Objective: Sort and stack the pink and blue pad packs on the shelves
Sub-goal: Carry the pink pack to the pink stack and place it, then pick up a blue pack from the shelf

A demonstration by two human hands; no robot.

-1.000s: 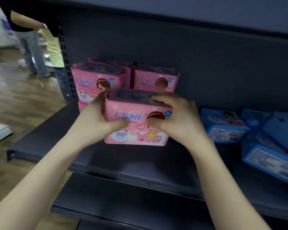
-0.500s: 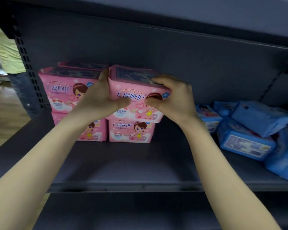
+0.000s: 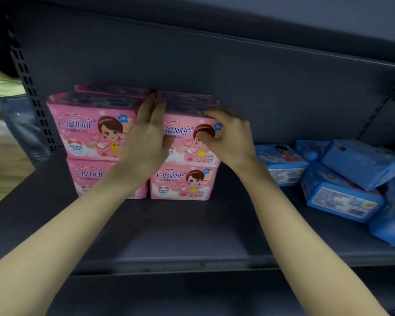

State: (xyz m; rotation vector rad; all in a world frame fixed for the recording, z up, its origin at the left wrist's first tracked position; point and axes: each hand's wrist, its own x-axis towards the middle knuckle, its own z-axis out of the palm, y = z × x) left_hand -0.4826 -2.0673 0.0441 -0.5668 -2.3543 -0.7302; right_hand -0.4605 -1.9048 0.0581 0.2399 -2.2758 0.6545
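Top pink pack (image 3: 183, 133) centre frame, long axis sideways, on lower pink pack (image 3: 180, 183). Left hand (image 3: 146, 142) flat against its left end; right hand (image 3: 230, 137) grips right corner. Blue packs (image 3: 342, 199) lie right, nearer right hand.

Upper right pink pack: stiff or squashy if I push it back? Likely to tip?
Probably squashy: the upper right pink pack has a soft, rounded wrapper. Unlikely to tip: it lies flat on the lower pink pack. Its glossy film may slide.

Blue packs (image 3: 342, 199) run off the right edge.
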